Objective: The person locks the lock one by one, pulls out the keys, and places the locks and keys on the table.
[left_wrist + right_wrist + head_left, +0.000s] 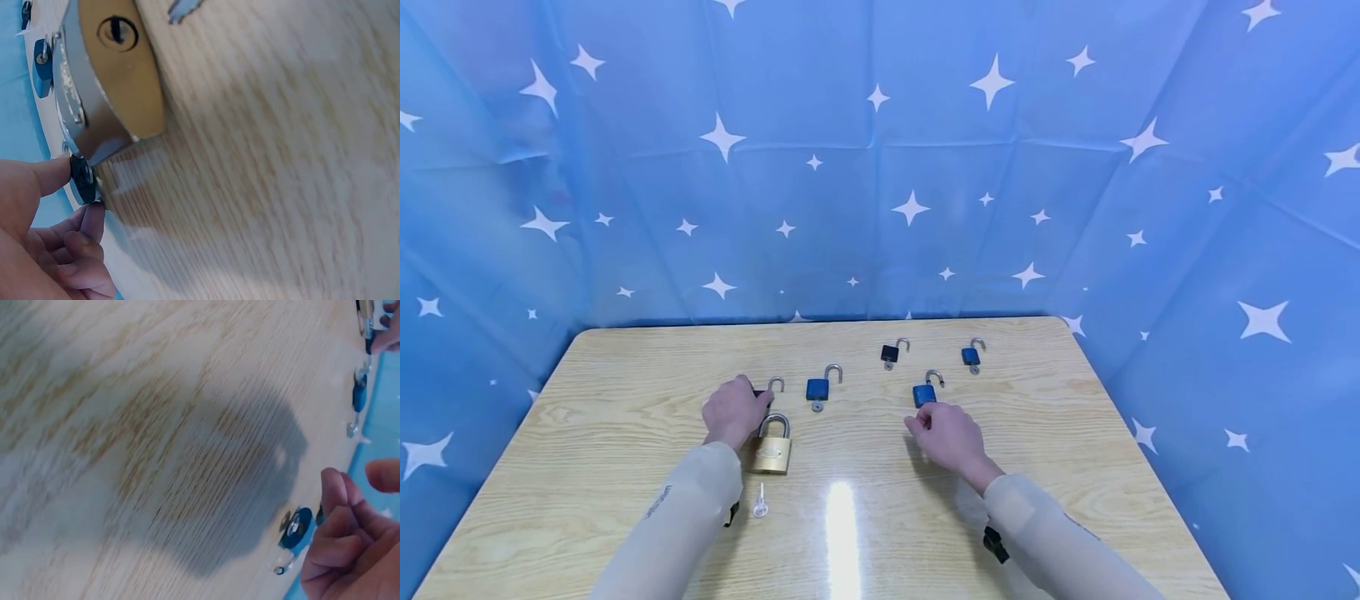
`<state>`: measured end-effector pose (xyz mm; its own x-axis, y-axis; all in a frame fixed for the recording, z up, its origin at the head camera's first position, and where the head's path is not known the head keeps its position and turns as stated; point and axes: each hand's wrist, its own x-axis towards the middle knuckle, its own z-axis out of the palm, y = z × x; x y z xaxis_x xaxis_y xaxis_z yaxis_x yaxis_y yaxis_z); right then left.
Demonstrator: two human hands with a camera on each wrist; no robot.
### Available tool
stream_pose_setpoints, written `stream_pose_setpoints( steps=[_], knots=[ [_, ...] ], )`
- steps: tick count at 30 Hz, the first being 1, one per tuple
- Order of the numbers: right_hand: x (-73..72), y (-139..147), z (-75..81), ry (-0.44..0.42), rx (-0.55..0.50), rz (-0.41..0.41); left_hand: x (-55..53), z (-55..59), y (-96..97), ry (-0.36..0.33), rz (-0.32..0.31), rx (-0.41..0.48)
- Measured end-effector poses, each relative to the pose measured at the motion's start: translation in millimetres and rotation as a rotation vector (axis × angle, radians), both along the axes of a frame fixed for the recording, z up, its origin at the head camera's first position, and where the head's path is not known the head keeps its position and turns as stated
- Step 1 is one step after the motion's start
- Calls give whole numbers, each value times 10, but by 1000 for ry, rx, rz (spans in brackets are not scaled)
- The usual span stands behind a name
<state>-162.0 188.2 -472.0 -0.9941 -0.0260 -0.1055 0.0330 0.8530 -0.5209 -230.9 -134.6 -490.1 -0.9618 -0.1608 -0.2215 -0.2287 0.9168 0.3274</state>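
My left hand (733, 410) pinches a small black padlock (82, 178) between thumb and fingers, low over the table. Its shackle stands unlatched in the head view. Close in front of that hand lies a large brass padlock (772, 454) with its keyhole facing the left wrist camera. My right hand (951, 435) hovers just in front of a blue padlock (924, 395) whose shackle is swung out. Its fingers are loosely curled, thumb apart, with nothing visible between them. That blue padlock (296, 529) shows beside the fingers in the right wrist view.
A clear-headed key (761, 502) lies in front of the brass padlock. Another blue padlock (817, 390) sits mid-table; a black padlock (890, 353) and a blue padlock (971, 357) stand farther back, all unlatched with keys. A blue star-patterned curtain (880, 183) hangs behind the wooden table (647, 367).
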Motion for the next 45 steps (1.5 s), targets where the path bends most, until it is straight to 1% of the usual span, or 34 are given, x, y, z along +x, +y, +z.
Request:
stream_pose_setpoints(
  steps=[3, 6, 10, 13, 19, 26, 35, 40, 45],
  knots=[
    [-6, 6, -5, -7, 2, -2, -19, -9, -25, -6, 11, 12],
    [-11, 11, -5, -8, 4, -5, -35, -15, -45, -8, 24, 70],
    [-15, 7, -16, -8, 5, -5, -35, 11, -59, -14, 65, 160],
    [-12, -2, -27, -13, 7, -9, -34, 33, -64, -29, 83, 187],
    [-4, -8, -37, -27, 4, -18, -41, 50, -71, -55, 86, 203],
    [-2, -15, -54, -35, 11, -23, -42, 54, -75, -68, 100, 179],
    [-17, -20, -75, -36, 4, -26, -44, 29, -74, -48, 101, 186],
    [-13, -25, -70, -27, -3, -13, -36, 25, -80, -42, 100, 208],
    [-13, -27, -64, -31, -9, -10, -34, -12, -124, -49, 96, 237]
  ],
)
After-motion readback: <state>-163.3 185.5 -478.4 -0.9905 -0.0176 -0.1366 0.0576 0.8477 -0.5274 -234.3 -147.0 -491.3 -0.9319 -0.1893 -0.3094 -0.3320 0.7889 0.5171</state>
